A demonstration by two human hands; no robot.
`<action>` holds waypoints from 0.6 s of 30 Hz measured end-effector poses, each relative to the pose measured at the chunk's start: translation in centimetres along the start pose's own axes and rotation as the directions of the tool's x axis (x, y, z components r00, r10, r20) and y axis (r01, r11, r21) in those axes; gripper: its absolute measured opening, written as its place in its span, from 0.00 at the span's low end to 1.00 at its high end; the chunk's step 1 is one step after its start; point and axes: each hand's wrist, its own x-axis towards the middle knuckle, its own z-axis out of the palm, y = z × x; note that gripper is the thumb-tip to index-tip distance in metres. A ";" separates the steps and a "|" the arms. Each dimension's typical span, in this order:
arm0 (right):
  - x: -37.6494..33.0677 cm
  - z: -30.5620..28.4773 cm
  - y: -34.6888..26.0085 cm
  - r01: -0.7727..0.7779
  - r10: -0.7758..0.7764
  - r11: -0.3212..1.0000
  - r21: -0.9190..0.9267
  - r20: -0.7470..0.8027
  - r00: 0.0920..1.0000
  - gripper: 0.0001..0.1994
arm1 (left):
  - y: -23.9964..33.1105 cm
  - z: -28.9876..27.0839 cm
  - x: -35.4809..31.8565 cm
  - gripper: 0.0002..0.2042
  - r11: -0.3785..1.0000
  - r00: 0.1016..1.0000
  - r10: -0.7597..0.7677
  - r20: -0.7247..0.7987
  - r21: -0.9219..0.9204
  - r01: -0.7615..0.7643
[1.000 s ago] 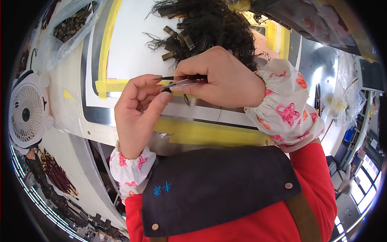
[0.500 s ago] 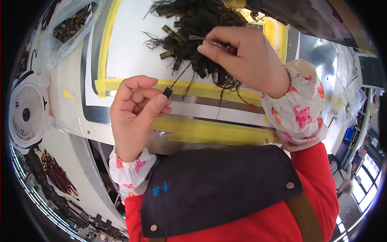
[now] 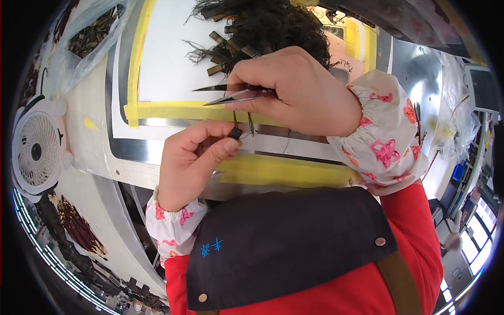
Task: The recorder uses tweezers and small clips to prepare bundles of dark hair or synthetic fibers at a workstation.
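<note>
showed bare white sheet (image 3: pixel 168 63) left of tangled dark heap (image 3: pixel 289 31), edged near and left with yellow tape (image 3: pixel 173 112). counted one fan (image 3: pixel 35 144), one pair of tweezers (image 3: pixel 241 96), one black block (image 3: pixel 235 133). looked small, squarish, dark strands rising — pinched in left hand (image 3: pixel 191 157). gripped tweezers, prongs parted, in right hand (image 3: pixel 304 92), near block.

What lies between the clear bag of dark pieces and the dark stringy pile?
The head view shows a grey band, then yellow tape, then white surface up to the pile.
</note>
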 end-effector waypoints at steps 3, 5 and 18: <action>0.0 -0.3 -0.4 -0.053 0.052 0.998 -0.017 -0.071 0.996 0.09 | 0.0 -0.3 -0.2 0.06 0.996 0.997 0.072 -0.023 -0.056 -0.073; -0.3 -0.3 -0.6 -0.150 0.150 0.989 -0.004 -0.065 0.987 0.08 | -0.4 -0.5 0.2 0.05 0.983 0.990 0.135 -0.050 -0.116 -0.140; -2.1 0.3 -1.5 -0.289 0.308 0.948 0.133 -0.158 0.938 0.07 | -0.7 0.5 0.2 0.05 0.898 0.934 0.321 -0.155 -0.264 -0.352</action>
